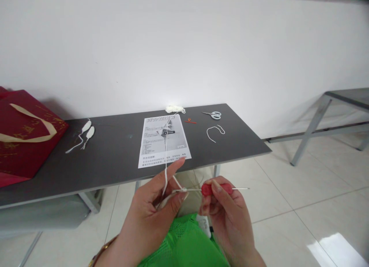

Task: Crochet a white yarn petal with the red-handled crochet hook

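In my right hand (223,205) is a crochet hook with a red handle (217,189); its metal shaft points left and a thin metal end sticks out to the right. My left hand (155,205) pinches a small white crochet piece (170,198) between thumb and fingers, its index finger raised. White yarn (166,159) runs from that hand up across the printed sheet (141,159) towards a white yarn skein (174,109) at the table's back edge. A loop of yarn sits on the hook shaft, close to my left thumb.
On the dark table (115,155) lie scissors (215,115), a loose yarn piece (215,130), a small orange needle (190,122) and two white crocheted pieces (90,133). A red gift bag (25,151) stands left. Another table (346,96) is at right.
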